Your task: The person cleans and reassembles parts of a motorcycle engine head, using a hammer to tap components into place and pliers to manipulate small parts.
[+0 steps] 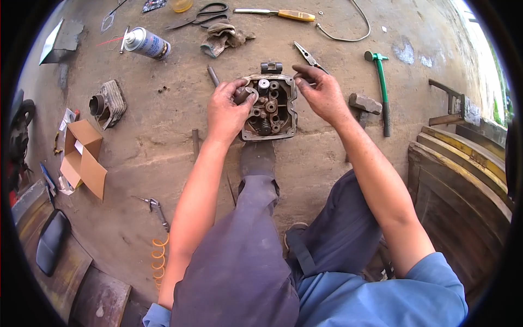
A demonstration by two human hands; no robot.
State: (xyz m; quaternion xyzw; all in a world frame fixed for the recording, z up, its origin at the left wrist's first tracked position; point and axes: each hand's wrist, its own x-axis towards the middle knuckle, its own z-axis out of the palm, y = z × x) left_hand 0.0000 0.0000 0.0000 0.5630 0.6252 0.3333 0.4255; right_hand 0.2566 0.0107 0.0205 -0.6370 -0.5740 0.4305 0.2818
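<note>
An engine cylinder head [295, 117] lies with its inside facing up, valve springs and bolt holes showing within its rim. My left hand [226, 106] is closed at its left edge, its fingers round a short metal tube [242, 97] that leans over the cavity. My right hand [320, 94] hovers by the far right corner, fingers curled in a pinch; whatever they may hold is too small to make out. Just beyond the head sits a small dark metal bracket [271, 67]. A pair of pliers [306, 53] lies past my right hand.
To the right are a hammer [359, 103] and a green-handled hammer [381, 82]. Beyond lie a glove [226, 38], scissors [204, 16], a yellow-handled tool [294, 14] and a spray can [147, 43]. An engine cylinder [111, 103] and open cardboard box [87, 155] stand left.
</note>
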